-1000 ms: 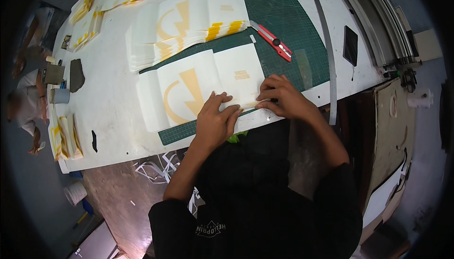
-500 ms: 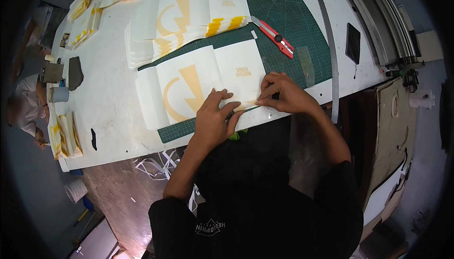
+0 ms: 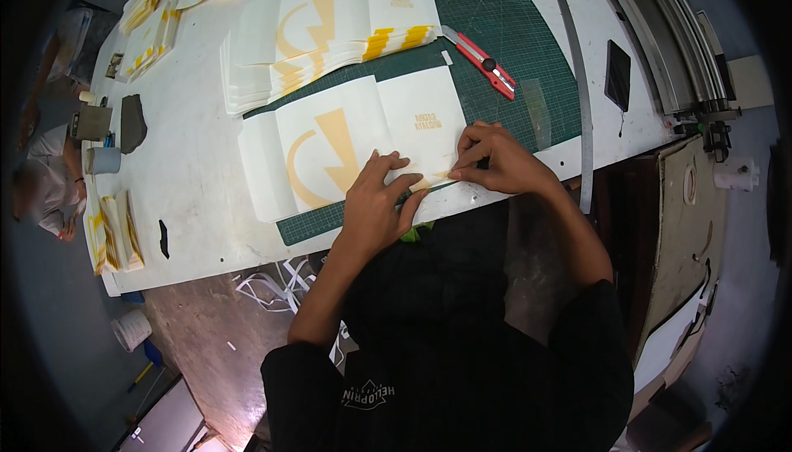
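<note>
A white creased paper sheet (image 3: pixel 262 155) with pale orange print lies on the green cutting mat (image 3: pixel 528 31), near the table's front edge. My left hand (image 3: pixel 379 196) rests over its near edge, thumb and forefinger closed on the paper. To the right, my right hand (image 3: pixel 499 159) pinches the same edge close to the sheet's near right corner; a small orange patch shows between the two hands. My fingers partly cover that edge. Beyond the sheet sits a stack of similar printed sheets (image 3: pixel 247 56) with yellow-marked edges.
A red utility knife (image 3: pixel 487 64) and a clear strip (image 3: pixel 537 114) lie on the mat. A long metal ruler (image 3: pixel 584 97) and a black phone (image 3: pixel 617 77) are to the right. More folded sheets (image 3: pixel 120 233) stand at the left, near another person (image 3: pixel 54 176).
My hands keep nearly the same hold at the sheet's near edge. The whole view has shifted slightly. At the far left, the other person's hand has moved a little.
</note>
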The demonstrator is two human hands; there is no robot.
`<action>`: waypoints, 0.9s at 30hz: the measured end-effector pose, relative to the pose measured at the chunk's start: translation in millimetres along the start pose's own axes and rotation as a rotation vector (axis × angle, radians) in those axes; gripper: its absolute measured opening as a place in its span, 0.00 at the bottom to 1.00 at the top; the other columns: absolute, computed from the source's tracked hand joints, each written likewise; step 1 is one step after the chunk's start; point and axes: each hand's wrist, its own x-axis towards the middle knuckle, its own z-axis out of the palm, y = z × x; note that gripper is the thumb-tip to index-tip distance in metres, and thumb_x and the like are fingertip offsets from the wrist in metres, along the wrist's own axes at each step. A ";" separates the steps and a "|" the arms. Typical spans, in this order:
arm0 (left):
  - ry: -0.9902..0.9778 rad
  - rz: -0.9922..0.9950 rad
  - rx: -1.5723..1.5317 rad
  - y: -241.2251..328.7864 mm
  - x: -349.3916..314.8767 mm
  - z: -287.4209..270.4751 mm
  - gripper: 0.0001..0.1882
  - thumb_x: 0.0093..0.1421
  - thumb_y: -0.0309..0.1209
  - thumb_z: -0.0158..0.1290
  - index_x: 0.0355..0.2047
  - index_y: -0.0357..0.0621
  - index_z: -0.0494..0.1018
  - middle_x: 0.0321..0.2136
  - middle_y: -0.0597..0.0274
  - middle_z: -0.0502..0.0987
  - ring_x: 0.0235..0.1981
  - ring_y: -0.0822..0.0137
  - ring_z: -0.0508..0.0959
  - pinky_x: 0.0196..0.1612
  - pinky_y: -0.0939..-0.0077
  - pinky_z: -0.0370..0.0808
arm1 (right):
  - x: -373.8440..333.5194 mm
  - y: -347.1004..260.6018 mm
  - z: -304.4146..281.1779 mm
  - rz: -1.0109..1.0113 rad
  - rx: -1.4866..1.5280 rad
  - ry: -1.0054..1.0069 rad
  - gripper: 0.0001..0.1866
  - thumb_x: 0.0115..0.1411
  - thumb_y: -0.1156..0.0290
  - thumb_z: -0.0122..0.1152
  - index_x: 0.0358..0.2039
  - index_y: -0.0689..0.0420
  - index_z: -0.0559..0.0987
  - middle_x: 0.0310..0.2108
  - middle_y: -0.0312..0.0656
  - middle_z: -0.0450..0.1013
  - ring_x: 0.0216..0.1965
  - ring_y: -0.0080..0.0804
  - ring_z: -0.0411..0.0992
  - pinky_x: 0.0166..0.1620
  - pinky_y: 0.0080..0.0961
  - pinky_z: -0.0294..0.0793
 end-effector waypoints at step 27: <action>-0.032 -0.022 -0.005 -0.1 -4.7 1.0 0.26 0.58 0.33 0.69 0.57 0.45 0.77 0.53 0.48 0.77 0.60 0.44 0.75 0.68 0.48 0.69 | -7.4 9.1 32.0 -0.058 -0.077 0.325 0.06 0.65 0.70 0.68 0.35 0.59 0.83 0.34 0.42 0.77 0.40 0.39 0.72 0.48 0.37 0.65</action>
